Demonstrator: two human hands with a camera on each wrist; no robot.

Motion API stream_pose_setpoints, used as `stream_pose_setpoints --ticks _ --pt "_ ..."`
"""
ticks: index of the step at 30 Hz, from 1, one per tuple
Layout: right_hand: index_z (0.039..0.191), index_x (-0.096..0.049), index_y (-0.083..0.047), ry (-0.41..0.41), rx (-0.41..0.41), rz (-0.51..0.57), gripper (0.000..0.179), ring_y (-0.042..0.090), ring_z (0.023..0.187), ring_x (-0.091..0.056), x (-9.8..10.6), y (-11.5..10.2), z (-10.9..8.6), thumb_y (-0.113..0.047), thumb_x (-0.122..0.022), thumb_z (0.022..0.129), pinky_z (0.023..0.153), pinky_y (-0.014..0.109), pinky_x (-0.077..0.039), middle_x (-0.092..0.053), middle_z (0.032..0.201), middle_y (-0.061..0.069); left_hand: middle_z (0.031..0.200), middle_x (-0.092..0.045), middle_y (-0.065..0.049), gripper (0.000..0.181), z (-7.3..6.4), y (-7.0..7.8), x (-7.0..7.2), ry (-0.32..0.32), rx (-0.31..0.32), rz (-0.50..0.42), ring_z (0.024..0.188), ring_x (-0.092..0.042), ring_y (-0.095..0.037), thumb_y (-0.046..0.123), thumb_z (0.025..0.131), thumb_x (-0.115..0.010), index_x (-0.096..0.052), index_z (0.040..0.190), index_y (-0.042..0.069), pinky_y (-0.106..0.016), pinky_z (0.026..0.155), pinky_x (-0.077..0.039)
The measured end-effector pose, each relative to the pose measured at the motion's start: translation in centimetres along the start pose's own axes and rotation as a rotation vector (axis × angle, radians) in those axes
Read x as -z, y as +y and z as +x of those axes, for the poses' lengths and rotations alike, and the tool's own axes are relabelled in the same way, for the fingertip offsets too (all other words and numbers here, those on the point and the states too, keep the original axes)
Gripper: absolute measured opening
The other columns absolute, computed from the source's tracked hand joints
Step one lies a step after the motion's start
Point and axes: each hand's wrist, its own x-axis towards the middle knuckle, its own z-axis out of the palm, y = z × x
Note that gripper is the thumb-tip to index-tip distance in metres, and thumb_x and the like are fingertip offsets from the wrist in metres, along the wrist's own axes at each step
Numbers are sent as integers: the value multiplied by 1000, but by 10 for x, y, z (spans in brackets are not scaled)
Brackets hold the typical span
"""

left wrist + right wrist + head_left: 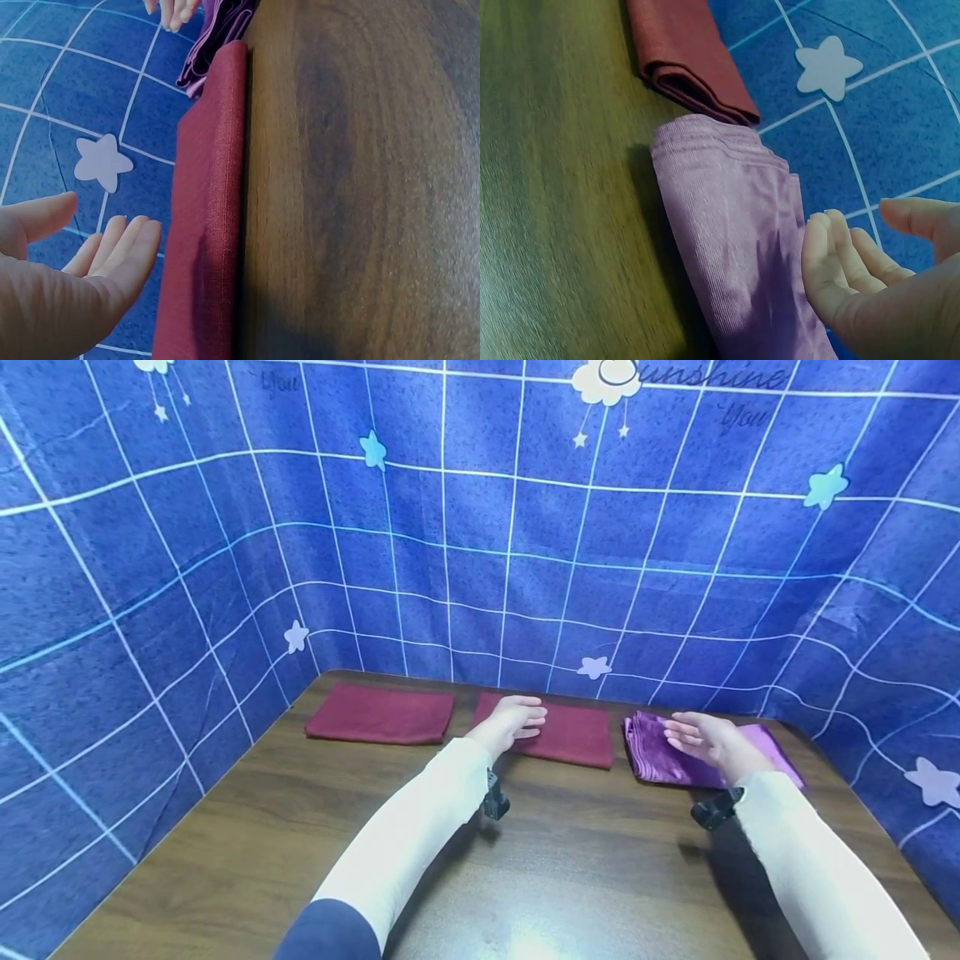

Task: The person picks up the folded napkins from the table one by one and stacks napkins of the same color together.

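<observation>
At the far edge of the desk [315, 818], the left hand [513, 723] is held relaxed over a red cloth [577, 732]; the right hand [703, 740], also relaxed, over a purple cloth [649, 762].

White sleeve [420, 822] on the left arm, dark blue cloth [330, 931] above it; white right sleeve [817, 864]; small black cameras [495, 797] [716, 810] at both wrists.

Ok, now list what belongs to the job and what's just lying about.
Likely the job:
purple folded cloth, nearest the right hand
middle red folded cloth, nearest the left hand
left red folded cloth

Just surroundings:
wooden table
blue star-patterned backdrop
black wrist devices
</observation>
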Motion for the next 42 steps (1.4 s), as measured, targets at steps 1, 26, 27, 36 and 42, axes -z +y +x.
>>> stream_pose_setpoints --ticks 1,26,27,36,42 --pt "88 -57 -9 -2 -7 8 26 14 77 -68 -1 0 1 -8 -35 103 83 27 -57 -71 78 4 136 -55 -24 44 0 0 0 -1 2 -2 127 -51 -37 -4 93 -54 -46 137 -6 -48 106 -44" --pt "104 -48 -7 -111 -10 -23 9 17 88 -70 -28 13 20 -10 -40 103 94 33 -54 -72 87 7 128 -62 -21 43 -1 -2 44 86 -75 106 118 -61 -30 2 93 -59 -51 134 -3 -40 101 -50" --pt "102 -51 -7 -115 -10 -26 11 17 89 -70 -29 14 21 -10 -40 103 93 32 -55 -72 87 7 124 -65 -18 43 13 -12 51 86 -86 105 114 -63 -28 4 91 -63 -54 132 -1 -40 99 -51" --pt "88 -60 -15 -125 -9 -72 23 16 88 -69 -37 19 28 -13 -42 103 89 32 -56 -72 86 3 123 -65 -18 39 13 -13 61 245 -84 224 123 -56 -27 0 88 -63 -60 127 -3 -37 110 -39" --pt "96 -55 -13 -173 7 -130 15 16 91 -67 -38 25 32 -15 -42 103 90 32 -56 -70 88 3 136 -56 -19 44 -5 -6 66 272 -59 208 132 -48 -29 -1 90 -60 -54 134 -2 -44 115 -32"
